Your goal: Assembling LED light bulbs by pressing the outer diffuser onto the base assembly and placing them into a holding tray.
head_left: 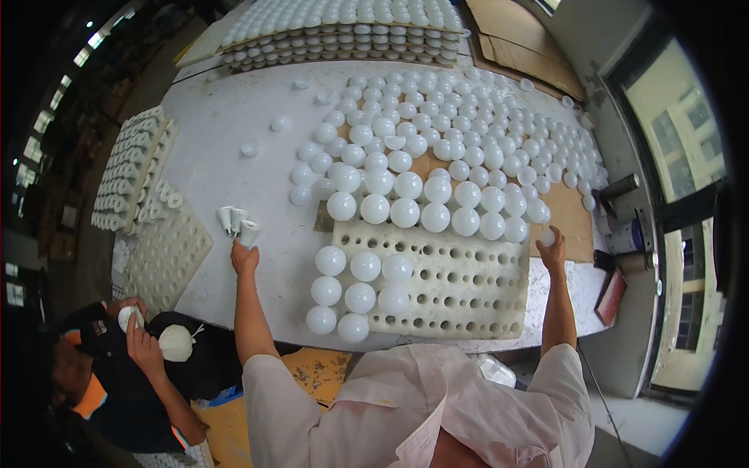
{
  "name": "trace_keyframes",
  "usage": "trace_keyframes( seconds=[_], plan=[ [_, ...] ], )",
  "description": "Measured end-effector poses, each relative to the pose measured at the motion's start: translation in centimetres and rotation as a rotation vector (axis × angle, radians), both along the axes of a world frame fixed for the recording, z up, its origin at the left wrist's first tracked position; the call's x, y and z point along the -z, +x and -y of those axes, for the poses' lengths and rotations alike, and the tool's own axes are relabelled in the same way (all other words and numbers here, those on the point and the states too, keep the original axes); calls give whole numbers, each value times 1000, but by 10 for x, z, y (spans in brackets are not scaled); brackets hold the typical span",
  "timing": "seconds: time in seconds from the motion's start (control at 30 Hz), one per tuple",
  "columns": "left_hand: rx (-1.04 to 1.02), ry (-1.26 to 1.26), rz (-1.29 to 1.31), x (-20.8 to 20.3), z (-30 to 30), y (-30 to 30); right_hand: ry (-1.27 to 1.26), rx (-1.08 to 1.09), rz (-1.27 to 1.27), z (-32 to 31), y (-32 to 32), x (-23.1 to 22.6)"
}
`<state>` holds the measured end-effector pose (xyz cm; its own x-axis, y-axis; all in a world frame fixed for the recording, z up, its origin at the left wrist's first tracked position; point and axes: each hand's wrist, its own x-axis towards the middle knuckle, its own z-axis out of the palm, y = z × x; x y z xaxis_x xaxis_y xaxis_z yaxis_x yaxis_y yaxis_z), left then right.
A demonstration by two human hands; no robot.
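Note:
At the left, my left hand (245, 256) is closed round a white cone-shaped bulb base (249, 231). A few similar bulb bases (225, 216) stand right beside it on the table. Over at the right, my right hand (552, 251) pinches a small white translucent bulb cover (549, 236). Between my arms lies a pale tray with rows of holes (468, 292). Several white round bulbs (360, 297) sit in its left part; whatever is under their domes is hidden. Loose white bulb covers (435, 218) line its far edge.
Many more bulb covers (499, 129) spread over cardboard (573, 222) toward the back right. Stacked trays of domes (343, 35) stand at the back. Trays of bulb bases (136, 168) are at the left. A co-worker's hands (139, 335) hold a white part at the lower left.

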<state>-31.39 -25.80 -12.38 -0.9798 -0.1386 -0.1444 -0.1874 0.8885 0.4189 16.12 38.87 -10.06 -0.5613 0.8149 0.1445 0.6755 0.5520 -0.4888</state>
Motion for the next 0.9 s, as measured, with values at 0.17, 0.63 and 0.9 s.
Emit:
trace_keyframes(
  seconds=[0.17, 0.63, 0.9],
  plan=[
    [88, -170, 36, 36, 18, -33, -376, 113, -258, 77, -8, -66],
    [105, 430, -117, 73, 35, -26, -494, -59, -158, 189, -33, -92],
    [174, 1522, 39, -102, -52, 152, -979, -183, -778, 207, -21, -94]
  ],
)
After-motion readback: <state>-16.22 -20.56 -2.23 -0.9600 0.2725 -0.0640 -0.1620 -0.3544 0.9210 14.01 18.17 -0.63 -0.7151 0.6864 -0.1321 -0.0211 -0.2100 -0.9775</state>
